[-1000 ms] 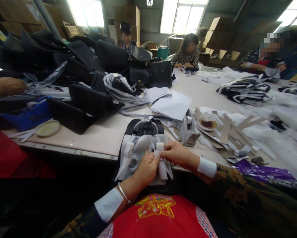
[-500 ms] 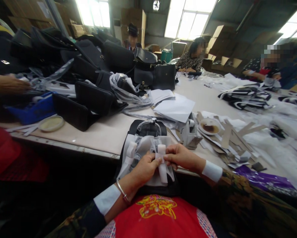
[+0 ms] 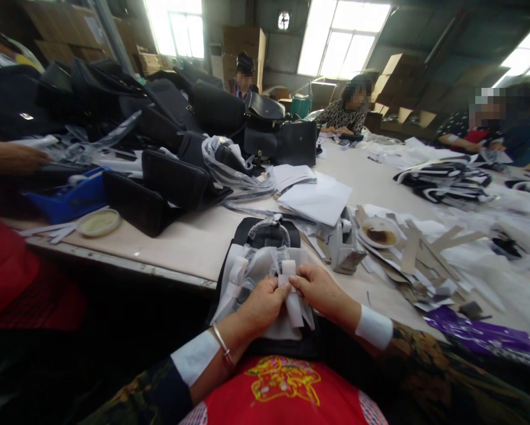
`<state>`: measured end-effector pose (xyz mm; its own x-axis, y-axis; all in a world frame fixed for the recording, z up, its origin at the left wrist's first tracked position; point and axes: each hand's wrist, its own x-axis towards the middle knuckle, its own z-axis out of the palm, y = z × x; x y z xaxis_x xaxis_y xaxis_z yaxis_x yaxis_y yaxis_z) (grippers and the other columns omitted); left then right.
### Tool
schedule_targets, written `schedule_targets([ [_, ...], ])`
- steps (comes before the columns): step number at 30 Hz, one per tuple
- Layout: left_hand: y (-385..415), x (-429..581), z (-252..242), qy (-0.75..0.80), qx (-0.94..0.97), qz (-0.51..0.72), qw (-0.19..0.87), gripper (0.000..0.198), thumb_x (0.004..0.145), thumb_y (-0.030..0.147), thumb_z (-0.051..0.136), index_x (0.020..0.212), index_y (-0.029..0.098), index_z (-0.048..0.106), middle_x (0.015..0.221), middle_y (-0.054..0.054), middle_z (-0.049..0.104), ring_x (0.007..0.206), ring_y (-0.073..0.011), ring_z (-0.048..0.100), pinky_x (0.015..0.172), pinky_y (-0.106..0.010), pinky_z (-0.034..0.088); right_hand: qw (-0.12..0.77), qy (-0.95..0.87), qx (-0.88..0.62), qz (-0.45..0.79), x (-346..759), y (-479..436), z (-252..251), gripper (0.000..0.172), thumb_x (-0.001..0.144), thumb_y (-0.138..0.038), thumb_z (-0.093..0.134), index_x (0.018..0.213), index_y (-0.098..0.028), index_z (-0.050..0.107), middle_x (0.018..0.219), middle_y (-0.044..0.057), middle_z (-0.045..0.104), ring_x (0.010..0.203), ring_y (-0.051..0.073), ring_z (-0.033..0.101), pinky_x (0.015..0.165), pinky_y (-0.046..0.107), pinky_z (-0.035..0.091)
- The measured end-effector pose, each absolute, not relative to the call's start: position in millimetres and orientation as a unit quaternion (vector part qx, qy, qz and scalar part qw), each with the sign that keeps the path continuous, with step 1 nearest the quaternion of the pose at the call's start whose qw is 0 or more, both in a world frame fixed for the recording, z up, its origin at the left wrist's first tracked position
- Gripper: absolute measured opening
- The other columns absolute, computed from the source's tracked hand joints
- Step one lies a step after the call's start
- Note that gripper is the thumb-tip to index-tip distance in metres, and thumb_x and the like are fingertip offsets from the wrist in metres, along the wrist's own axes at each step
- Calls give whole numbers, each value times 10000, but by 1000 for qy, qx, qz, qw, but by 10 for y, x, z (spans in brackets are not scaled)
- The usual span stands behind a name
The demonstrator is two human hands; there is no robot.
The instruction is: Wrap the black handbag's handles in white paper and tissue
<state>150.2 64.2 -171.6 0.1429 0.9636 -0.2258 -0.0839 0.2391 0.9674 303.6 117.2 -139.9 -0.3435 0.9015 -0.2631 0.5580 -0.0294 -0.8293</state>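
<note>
A black backpack (image 3: 242, 233) lies at the table's front edge against my red apron, its upper end on the table. White foam sheeting (image 3: 265, 260) covers its face, and clear film wraps its top handle. Two white foam strips run down it, the left one (image 3: 237, 273) standing free of my fingers. At the right foam strip (image 3: 295, 310), my left hand (image 3: 265, 301) is closed with thumb and fingers pinched on the strip's left side. Opposite it, my right hand (image 3: 320, 289) pinches the same strip from the right. The fingertips nearly meet.
Black bags (image 3: 216, 106) are heaped at the back left. White paper sheets (image 3: 318, 198), a tape dispenser (image 3: 344, 248), a dish of brown liquid (image 3: 380, 232) and cardboard strips (image 3: 411, 251) lie beyond my right hand. A co-worker's hand (image 3: 17, 156) is at the left, near a blue tray (image 3: 70, 198).
The view has shifted slightly, so the scene sits a little lower and to the right. My right fingers have drawn in closer around the strip; both hands stay at it.
</note>
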Motion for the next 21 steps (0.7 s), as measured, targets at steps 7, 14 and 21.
schedule_targets([
  [7,641,1506,-1711,498,411,431,630,400,852,531,666,876,135,714,819,-67,688,707,-190,577,623,-285,435,307,-781,-412,355,3213,946,-1523,500,934,-230,550,1416,-170,429,754,-22,559,639,155,552,614,277,469],
  [14,643,1494,-1728,441,374,436,690,531,798,625,740,912,107,715,733,-36,624,655,-149,532,592,-256,406,234,-905,-251,251,3336,1162,-1490,382,1015,-245,485,1381,-188,580,974,109,673,846,218,642,762,352,551],
  [21,619,1458,-1675,380,294,459,747,453,755,514,795,953,118,698,878,-82,681,739,-172,609,679,-290,501,238,-911,-239,237,3312,1196,-1546,362,1044,-267,449,1358,-181,608,934,101,659,797,200,628,718,328,547],
])
